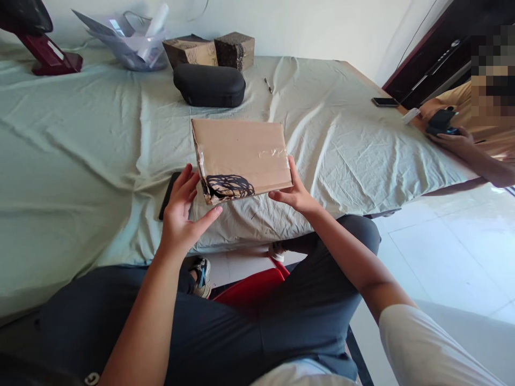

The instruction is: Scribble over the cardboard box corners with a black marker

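Observation:
A brown cardboard box [243, 153] with black scribbles on its near left corner and clear tape at its right is tilted above the cloth-covered table. My right hand [296, 192] grips its near right corner, thumb underneath and fingers at the right side, partly hidden. At the box's left, my left hand [185, 209] is spread with the thumb apart, close to the torn corner; no grip on the box shows. A dark flat object [167, 199] lies partly behind my left hand.
Behind the box are a black case [209, 86], two patterned boxes [235, 49] and a plastic basket [139, 51]. A maroon stand [52, 56] is at far left. A pen [269, 85] and phone [385, 102] lie rightward. Another person sits at right holding a dark object [441, 122].

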Available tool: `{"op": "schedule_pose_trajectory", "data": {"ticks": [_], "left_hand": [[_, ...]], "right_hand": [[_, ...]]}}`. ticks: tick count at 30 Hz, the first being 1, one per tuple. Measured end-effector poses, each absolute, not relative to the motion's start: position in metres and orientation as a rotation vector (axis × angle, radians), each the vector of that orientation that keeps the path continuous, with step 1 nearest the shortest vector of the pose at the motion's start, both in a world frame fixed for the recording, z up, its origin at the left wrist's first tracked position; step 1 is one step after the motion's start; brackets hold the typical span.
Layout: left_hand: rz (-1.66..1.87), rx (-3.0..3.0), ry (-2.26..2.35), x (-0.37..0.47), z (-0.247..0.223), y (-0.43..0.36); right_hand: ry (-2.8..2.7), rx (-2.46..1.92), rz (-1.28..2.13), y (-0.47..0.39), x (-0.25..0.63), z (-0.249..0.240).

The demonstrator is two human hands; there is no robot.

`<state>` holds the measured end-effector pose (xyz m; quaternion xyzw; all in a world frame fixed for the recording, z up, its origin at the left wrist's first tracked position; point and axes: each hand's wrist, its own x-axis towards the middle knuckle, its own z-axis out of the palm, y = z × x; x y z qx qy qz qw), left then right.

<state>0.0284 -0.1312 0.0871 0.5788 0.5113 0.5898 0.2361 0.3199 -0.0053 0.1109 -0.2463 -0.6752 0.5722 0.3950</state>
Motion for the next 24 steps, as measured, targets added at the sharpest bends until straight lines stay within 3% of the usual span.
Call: {"op": "schedule_pose_trajectory", "data": {"ticks": [8, 24], "left_hand": [[1.652, 1.661, 1.306, 0.026, 0.083, -0.131], [1.380, 1.484, 1.388, 0.041, 0.096, -0.126]], "right_hand": [[-1.695, -0.588, 1.501, -0.009, 0.312, 0.103], [-1.710, -0.700, 1.521, 0.003, 0.314, 0.095]]}}
